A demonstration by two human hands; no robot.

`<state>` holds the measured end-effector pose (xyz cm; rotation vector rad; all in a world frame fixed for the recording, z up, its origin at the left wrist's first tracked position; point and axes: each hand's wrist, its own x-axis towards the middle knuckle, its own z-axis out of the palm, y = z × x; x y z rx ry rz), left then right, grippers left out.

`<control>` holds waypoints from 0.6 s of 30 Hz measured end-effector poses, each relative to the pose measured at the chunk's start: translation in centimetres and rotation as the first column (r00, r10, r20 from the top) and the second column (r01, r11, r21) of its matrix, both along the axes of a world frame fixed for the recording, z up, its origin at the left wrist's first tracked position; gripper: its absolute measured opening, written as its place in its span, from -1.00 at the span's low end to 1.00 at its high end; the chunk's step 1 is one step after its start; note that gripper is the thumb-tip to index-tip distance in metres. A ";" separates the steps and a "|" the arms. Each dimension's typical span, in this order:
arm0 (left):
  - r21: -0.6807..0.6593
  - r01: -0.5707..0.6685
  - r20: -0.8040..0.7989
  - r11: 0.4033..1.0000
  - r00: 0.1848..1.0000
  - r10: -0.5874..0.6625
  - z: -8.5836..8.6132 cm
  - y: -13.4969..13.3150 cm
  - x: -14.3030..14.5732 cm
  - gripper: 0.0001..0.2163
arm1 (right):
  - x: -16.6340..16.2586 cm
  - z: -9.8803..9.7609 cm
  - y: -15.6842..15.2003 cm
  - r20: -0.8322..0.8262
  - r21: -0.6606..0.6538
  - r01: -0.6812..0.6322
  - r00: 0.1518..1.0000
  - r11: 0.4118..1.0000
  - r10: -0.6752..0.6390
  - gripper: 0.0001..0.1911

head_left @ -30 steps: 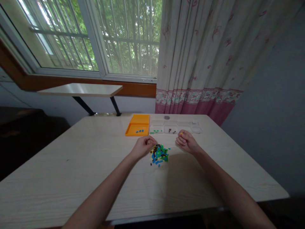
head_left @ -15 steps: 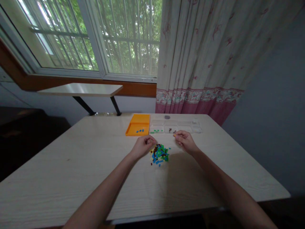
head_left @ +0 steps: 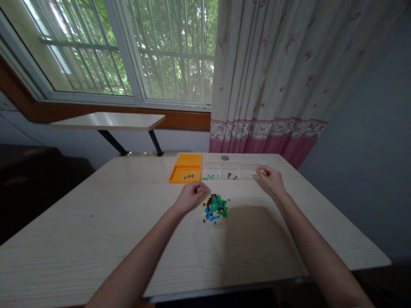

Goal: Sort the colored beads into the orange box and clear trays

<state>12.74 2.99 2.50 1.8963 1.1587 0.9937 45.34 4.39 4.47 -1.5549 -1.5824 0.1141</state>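
Note:
A small heap of plastic toy bricks [head_left: 215,208] in blue, green, dark brown and yellow lies on the table. Just behind its left side is my left hand [head_left: 190,196], thumb and forefinger brought together; whether anything sits between them is hidden. My right hand [head_left: 271,179] hovers over the right part of a clear divided tray [head_left: 248,174], its fingertips pinched. Anything held there is too small to make out. Green pieces [head_left: 211,176] lie in the tray's left compartment, dark brown pieces [head_left: 230,175] in the one beside it.
An open orange box [head_left: 185,179] with a few blue pieces [head_left: 189,176] stands left of the tray. Behind the tray lies a grey round disc [head_left: 225,158]. A raised shelf [head_left: 112,121] is at the back left, and a curtain [head_left: 266,85] hangs behind the table [head_left: 112,226].
My right hand has moved right and slightly away, from in front of the brown pieces to the tray's right part. A small yellowish piece showed at its fingertips earlier. My left hand is nearly still.

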 end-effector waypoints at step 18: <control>0.021 0.031 -0.159 0.999 0.987 -0.027 0.1 0.4 -0.9 -0.79 | 4.6 -2.0 0.8 0.272 -0.098 0.452 0.869 0.887 -0.413 -0.66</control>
